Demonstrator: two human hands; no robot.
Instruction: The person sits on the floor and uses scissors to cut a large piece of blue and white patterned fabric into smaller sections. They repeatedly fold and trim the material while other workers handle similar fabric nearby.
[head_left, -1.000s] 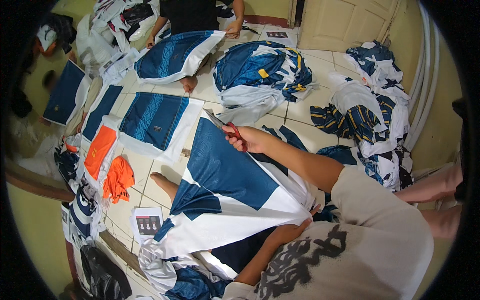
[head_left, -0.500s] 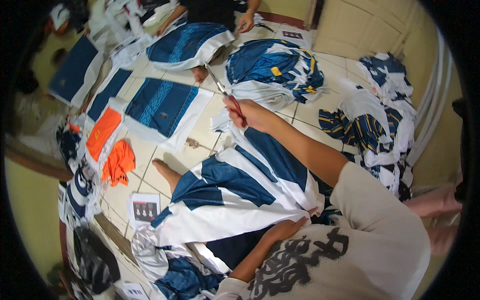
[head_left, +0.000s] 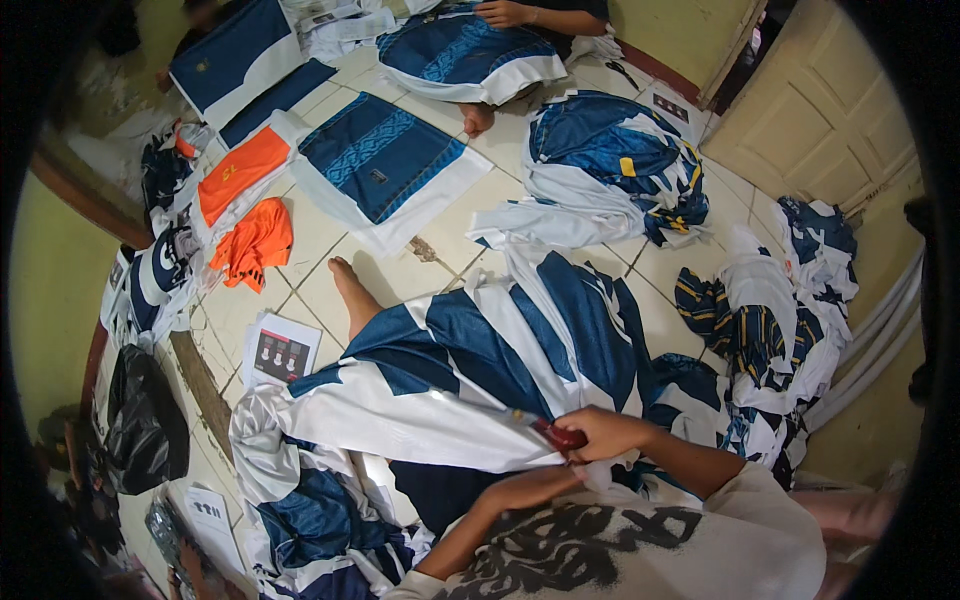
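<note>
We're gripping red-handled scissors [head_left: 561, 437] in our right hand [head_left: 608, 432], over blue-and-white fabric [head_left: 450, 425]; left hand [head_left: 552, 484] close by, its hold we can't tell.

Textile or garment workroom, by the look of it, set up on the floor of a plain room: pale tiles [head_left: 392, 285], yellow-green wall [head_left: 65, 270], panelled door [head_left: 830, 120]. Signs: blue-and-white cloth [head_left: 465, 325], red-handled scissors [head_left: 562, 436], flat patterned panel [head_left: 385, 160], heaped fabric [head_left: 600, 150], printed sheet [head_left: 282, 352], co-worker [head_left: 572, 20] down among the cloth.
</note>
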